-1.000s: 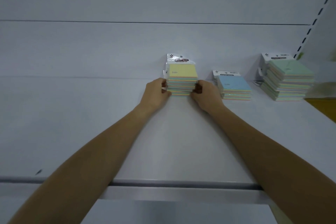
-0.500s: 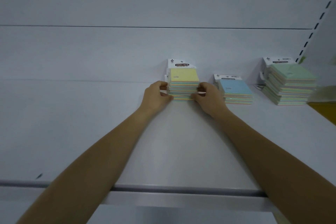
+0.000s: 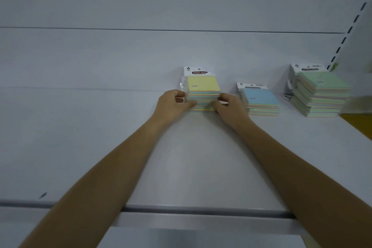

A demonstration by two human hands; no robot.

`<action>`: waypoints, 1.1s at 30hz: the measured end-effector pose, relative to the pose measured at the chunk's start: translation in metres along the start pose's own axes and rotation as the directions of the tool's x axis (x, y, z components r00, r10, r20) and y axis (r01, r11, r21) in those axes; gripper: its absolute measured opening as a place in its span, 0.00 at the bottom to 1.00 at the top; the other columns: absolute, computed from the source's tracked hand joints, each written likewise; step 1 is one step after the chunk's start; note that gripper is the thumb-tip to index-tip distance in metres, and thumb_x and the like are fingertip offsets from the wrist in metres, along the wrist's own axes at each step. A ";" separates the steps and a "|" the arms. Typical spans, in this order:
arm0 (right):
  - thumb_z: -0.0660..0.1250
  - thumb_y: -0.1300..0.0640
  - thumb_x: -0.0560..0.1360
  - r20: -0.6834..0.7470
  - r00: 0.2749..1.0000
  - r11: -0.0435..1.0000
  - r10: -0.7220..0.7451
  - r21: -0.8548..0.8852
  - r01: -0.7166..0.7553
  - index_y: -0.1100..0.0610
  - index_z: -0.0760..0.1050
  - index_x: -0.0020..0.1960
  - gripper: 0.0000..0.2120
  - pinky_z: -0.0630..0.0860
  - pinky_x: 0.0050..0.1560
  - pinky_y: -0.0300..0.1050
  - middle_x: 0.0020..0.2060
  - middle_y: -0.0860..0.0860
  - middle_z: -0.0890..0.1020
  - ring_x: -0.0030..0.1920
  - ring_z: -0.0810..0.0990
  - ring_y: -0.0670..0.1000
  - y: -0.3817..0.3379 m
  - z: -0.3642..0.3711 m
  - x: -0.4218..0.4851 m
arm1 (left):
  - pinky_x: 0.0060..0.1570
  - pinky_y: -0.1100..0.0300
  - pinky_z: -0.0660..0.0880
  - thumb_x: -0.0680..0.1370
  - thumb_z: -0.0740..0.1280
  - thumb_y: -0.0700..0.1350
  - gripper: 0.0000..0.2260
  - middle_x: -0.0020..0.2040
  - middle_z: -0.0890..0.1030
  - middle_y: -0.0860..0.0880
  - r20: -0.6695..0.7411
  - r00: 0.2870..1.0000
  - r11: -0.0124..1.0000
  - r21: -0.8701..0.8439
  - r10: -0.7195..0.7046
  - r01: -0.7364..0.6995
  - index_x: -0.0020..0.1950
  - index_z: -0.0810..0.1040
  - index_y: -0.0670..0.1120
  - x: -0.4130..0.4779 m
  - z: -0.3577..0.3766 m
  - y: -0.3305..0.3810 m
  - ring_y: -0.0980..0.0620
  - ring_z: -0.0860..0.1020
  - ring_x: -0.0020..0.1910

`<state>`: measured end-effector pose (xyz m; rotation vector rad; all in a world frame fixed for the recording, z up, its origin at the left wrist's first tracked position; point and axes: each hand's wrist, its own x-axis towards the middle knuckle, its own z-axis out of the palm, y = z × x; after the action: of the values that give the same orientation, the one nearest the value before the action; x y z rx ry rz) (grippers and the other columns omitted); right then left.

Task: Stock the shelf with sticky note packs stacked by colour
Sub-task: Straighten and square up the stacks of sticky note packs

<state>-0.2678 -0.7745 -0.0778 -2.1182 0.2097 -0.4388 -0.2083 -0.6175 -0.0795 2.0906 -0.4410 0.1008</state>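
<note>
In the head view, a white shelf [image 3: 96, 143] filled most of the frame, its grey front edge [image 3: 201, 212] running across the bottom. Just above the centre of the picture stood a yellow-topped stack [image 3: 203, 86] of sticky note packs, set back close to the white back panel [image 3: 120, 56]. The white header card of its top pack read "STICKY NOTE".

Both bare forearms reached up from the lower corners toward this stack. The left hand [image 3: 173, 103] gripped its left side, fingers curled against the edge and the thumb laid along the lower front. The right hand [image 3: 230, 106] gripped its right side in the same way, with fingertips pinching the pack edges. The stack sat on the shelf between the two hands.

To the right of centre, just beside the right hand, a lower blue-topped stack [image 3: 261, 99] rested on the shelf. Further right, well apart from the hands, stood a taller green-topped stack [image 3: 324, 86], its packs slightly uneven.

At the upper right a slotted upright [image 3: 347, 35] rose along the panel. A blurred orange-yellow object [image 3: 361, 122] showed at the right edge; what it was could not be told.
</note>
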 end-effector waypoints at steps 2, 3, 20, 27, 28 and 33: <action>0.62 0.62 0.75 -0.034 0.999 0.999 -0.011 0.047 0.013 0.58 0.77 0.55 0.11 0.69 0.45 0.37 0.45 0.50 0.80 0.46 0.76 0.46 0.000 0.000 0.001 | 0.42 0.75 0.71 0.70 0.73 0.46 0.19 0.53 0.80 0.48 -0.036 0.999 1.000 -0.026 0.001 -0.002 0.58 0.76 0.40 0.000 0.001 0.000 0.54 0.78 0.49; 0.62 0.63 0.75 -0.046 0.998 0.998 -0.029 0.050 0.032 0.59 0.77 0.56 0.11 0.69 0.46 0.37 0.45 0.49 0.79 0.46 0.76 0.45 -0.001 0.000 0.001 | 0.39 0.79 0.70 0.70 0.73 0.45 0.19 0.51 0.79 0.49 -0.050 0.999 0.999 -0.039 0.002 -0.004 0.58 0.76 0.40 0.000 0.001 0.001 0.55 0.77 0.47; 0.63 0.63 0.75 -0.075 0.997 0.995 0.001 0.095 0.006 0.59 0.78 0.57 0.12 0.64 0.30 0.18 0.41 0.46 0.79 0.26 0.71 0.23 -0.003 -0.006 0.003 | 0.35 0.83 0.67 0.73 0.70 0.46 0.13 0.49 0.79 0.51 -0.079 0.994 0.994 -0.080 0.073 -0.080 0.57 0.79 0.44 0.002 -0.001 0.005 0.57 0.78 0.39; 0.59 0.62 0.75 -0.067 0.992 0.985 0.106 0.141 -0.095 0.52 0.74 0.31 0.15 0.76 0.57 0.58 0.18 0.42 0.71 0.38 0.72 0.50 -0.007 -0.003 0.004 | 0.36 0.83 0.67 0.76 0.66 0.47 0.11 0.52 0.83 0.48 -0.108 0.993 0.994 -0.091 0.050 -0.060 0.55 0.81 0.45 0.002 -0.001 0.004 0.56 0.79 0.43; 0.59 0.62 0.75 -0.061 0.992 0.985 0.109 0.138 -0.100 0.54 0.77 0.35 0.13 0.75 0.58 0.59 0.22 0.43 0.73 0.39 0.73 0.51 -0.008 -0.003 0.003 | 0.36 0.82 0.67 0.76 0.66 0.48 0.12 0.52 0.84 0.47 -0.109 0.992 0.994 -0.084 0.055 -0.064 0.55 0.81 0.44 0.003 -0.001 0.004 0.55 0.79 0.44; 0.61 0.61 0.76 -0.063 0.991 0.974 0.115 0.203 -0.100 0.61 0.76 0.58 0.13 0.75 0.60 0.55 0.44 0.52 0.78 0.47 0.76 0.49 -0.008 -0.003 0.006 | 0.37 0.83 0.66 0.75 0.67 0.48 0.14 0.53 0.82 0.46 -0.137 0.989 0.995 -0.085 0.049 -0.061 0.59 0.78 0.43 0.005 0.001 0.003 0.52 0.79 0.47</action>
<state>-0.2640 -0.7740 -0.0680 -1.8863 0.3092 -0.4559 -0.2051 -0.6208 -0.0766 1.9711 -0.4139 0.2494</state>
